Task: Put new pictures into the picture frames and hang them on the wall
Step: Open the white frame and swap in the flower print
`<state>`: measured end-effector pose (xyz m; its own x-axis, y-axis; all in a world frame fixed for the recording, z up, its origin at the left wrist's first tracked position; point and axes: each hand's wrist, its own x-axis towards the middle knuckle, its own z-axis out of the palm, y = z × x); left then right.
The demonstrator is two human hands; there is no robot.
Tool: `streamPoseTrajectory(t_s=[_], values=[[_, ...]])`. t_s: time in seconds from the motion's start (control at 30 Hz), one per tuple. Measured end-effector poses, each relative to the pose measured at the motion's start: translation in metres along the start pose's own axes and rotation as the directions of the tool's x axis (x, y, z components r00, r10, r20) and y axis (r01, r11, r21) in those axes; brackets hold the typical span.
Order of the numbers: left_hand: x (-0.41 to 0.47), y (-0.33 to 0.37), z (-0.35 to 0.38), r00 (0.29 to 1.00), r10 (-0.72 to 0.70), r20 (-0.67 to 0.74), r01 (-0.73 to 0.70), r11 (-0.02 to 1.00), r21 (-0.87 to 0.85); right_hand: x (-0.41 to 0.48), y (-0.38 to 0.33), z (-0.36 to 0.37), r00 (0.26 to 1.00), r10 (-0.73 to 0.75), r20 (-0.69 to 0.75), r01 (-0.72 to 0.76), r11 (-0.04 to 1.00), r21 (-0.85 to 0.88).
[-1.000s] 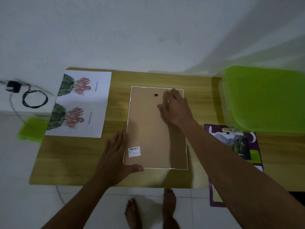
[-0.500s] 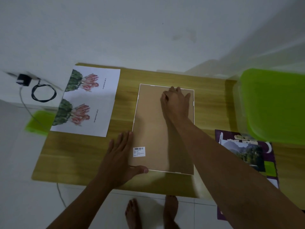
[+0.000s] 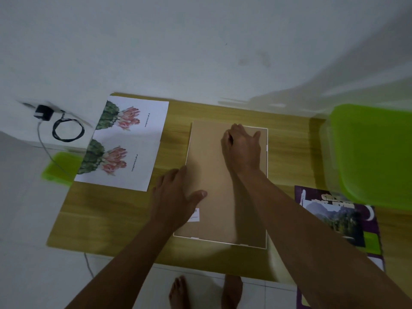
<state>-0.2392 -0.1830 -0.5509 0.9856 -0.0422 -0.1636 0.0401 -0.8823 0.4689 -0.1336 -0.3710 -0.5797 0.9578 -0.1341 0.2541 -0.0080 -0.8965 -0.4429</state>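
Observation:
A white-rimmed picture frame (image 3: 266, 197) lies face down in the middle of the wooden table (image 3: 100, 219), its brown backing board (image 3: 209, 157) facing up. My left hand (image 3: 174, 201) lies flat on the frame's left edge, thumb on the board, half covering a barcode sticker. My right hand (image 3: 242, 148) is at the far end of the board with its fingers curled onto it. The board's far left corner seems to sit above the rim. A white sheet printed with two cactus flowers (image 3: 131, 141) lies to the left. A landscape picture (image 3: 334, 217) on a purple sheet lies to the right.
A plastic box with a green lid (image 3: 374, 152) fills the table's right end. The white wall stands right behind the table. A black charger with a coiled cable (image 3: 66, 130) and a green object (image 3: 58, 168) are off the left side. My bare feet are below the front edge.
My right hand has curled its fingers at the board's far end, where the hanger hole showed before. My left hand slid up the frame's left edge. The view shifted left.

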Motion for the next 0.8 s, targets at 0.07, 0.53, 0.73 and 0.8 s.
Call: streamPoseTrajectory(t_s=[0.07, 0.53, 0.73, 0.8], values=[[0.013, 0.007, -0.002, 0.999, -0.043, 0.034, 0.044, 0.999, -0.029, 0.000, -0.002, 0.001, 1.000, 0.003, -0.024, -0.004, 1.000, -0.003], [0.038, 0.010, 0.011, 0.986, -0.159, 0.049, 0.167, 0.927, -0.336, 0.004, 0.023, -0.039, 0.961, 0.097, 0.257, -0.115, 0.992, 0.055], [0.039, 0.008, 0.017, 0.988, -0.152, 0.035, 0.154, 0.916, -0.370, -0.009, 0.052, -0.058, 0.824, 0.433, 0.365, -0.469, 0.883, 0.009], [0.039, 0.007, 0.017, 0.989, -0.142, 0.028, 0.143, 0.926, -0.348, -0.010, 0.053, -0.062, 0.830, 0.415, 0.372, -0.463, 0.885, 0.047]])
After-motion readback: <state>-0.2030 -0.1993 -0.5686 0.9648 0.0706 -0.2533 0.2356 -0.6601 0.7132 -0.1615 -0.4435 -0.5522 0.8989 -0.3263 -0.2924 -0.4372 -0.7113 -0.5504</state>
